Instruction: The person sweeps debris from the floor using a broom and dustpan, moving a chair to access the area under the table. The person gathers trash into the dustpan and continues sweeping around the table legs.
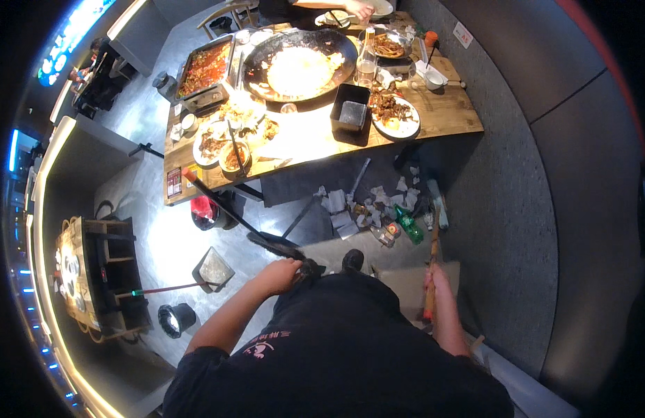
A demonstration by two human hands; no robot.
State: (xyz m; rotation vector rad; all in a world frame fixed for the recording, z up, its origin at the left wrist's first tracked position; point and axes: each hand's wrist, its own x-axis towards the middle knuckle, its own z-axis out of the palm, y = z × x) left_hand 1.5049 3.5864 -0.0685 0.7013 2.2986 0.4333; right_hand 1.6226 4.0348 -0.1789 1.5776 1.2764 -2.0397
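My right hand [436, 282] grips the wooden handle of a broom [433, 248], red at its near end. Its pale, blurred far end lies by the wall, beside litter on the floor. Crumpled paper napkins [377, 201], a green plastic bottle [408, 223] and a clear container [383, 235] make up part of this litter. My left hand [285, 276] hangs by my left thigh with curled fingers; whether it holds anything is unclear. Just beyond it, a long-handled black tool [223, 206], orange at the tip, slants from the table edge to a dark head on the floor.
A wooden table [307, 138] ahead bears a large round pan [301, 68], a tray of red food [205, 68], plates and a black box [351, 107]. At left are a long-handled dustpan [216, 267], a black bucket [176, 320] and a red-lined bin [203, 209]. Another person's hand [360, 9] is across the table.
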